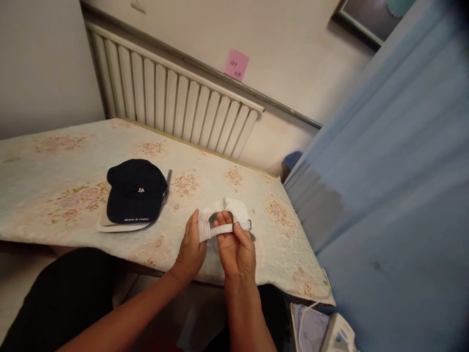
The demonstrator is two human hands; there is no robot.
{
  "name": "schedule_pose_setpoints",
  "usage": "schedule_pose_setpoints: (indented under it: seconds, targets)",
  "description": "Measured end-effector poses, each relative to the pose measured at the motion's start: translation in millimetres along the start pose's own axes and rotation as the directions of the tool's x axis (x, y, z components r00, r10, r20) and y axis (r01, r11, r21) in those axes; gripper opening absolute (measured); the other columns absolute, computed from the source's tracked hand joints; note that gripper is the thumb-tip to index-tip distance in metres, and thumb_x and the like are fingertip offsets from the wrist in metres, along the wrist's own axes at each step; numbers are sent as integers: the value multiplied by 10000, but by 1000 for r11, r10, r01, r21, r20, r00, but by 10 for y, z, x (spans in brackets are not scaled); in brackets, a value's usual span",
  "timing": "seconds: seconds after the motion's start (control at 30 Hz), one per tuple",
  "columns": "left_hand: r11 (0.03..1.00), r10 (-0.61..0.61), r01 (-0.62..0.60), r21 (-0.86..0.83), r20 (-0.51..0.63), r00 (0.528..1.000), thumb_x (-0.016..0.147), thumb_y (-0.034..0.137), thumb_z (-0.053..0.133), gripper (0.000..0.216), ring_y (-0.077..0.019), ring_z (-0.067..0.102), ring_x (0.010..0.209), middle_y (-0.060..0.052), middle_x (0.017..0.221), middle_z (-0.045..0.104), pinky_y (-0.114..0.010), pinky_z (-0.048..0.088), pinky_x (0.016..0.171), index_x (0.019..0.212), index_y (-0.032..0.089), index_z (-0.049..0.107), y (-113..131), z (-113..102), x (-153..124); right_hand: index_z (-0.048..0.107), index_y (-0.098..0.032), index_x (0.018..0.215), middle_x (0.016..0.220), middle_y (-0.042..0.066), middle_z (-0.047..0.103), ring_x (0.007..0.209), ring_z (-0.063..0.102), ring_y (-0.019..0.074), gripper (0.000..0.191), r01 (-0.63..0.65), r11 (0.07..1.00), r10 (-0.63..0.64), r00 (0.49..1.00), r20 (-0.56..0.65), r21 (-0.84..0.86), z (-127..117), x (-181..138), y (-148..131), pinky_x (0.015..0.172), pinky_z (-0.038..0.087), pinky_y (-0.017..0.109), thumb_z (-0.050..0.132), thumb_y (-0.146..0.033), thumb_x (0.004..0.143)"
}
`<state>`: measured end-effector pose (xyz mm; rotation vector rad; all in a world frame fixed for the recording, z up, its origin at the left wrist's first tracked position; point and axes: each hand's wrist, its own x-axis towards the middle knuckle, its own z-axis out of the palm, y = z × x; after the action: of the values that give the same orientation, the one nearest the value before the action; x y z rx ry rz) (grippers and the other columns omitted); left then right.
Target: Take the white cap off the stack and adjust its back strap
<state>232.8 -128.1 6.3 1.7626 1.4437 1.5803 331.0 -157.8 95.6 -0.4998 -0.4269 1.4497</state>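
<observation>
A white baseball cap (239,209) is held over the near edge of the bed, its back opening and strap turned toward me. My left hand (191,247) grips the cap's left side. My right hand (236,244) is palm up, with fingers reaching through the back opening and the thumb pressing on the strap (223,229) beside its small metal buckle. To the left lies a dark navy cap (136,188) with small white lettering, stacked on a lighter cap whose pale brim (120,228) shows underneath.
The caps are on a bed with a floral cover (205,166). A white radiator (176,95) runs along the wall behind, below a pink note (236,64). A blue curtain (384,195) hangs at the right. A white appliance (339,332) stands at lower right.
</observation>
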Motion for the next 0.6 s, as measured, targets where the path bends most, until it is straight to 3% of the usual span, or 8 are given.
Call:
schedule_pose_setpoints:
  seconds: [0.13,0.4,0.5,0.6]
  targets:
    - [995,-72,78,-60,96,993,875,206,365,571,-277,435,1308,-207,1420,443,-501,365,1073,1424,63,290,52,-94,57,656,-151,1022,1013,89,729,1021,667,230,241,81,996,-82,996,-28,-40,-51,-46,-21,1086,347,491,636,-204,787]
    - [993,-3,20,-117,149,989,881,260,357,593,-267,439,1309,-223,1421,443,-469,370,1077,1419,17,292,228,-85,64,577,-145,1187,1277,148,607,1207,556,278,437,225,952,-212,974,82,-208,-66,-125,135,1096,327,510,638,-326,794]
    - [993,-4,24,-111,182,983,887,326,392,622,-283,462,1289,-234,1409,453,-465,400,1054,1421,22,295,298,-82,43,503,-165,1296,1398,122,504,1294,468,258,579,284,853,-259,959,116,-439,-60,-165,189,1111,325,447,672,-270,752]
    - [997,6,12,-82,210,978,895,349,418,623,-275,460,1292,-212,1425,444,-458,406,1052,1440,79,282,352,-76,19,497,-161,1324,1417,106,485,1325,425,252,565,225,679,-266,963,51,-699,-33,-218,207,1123,303,410,629,-285,788]
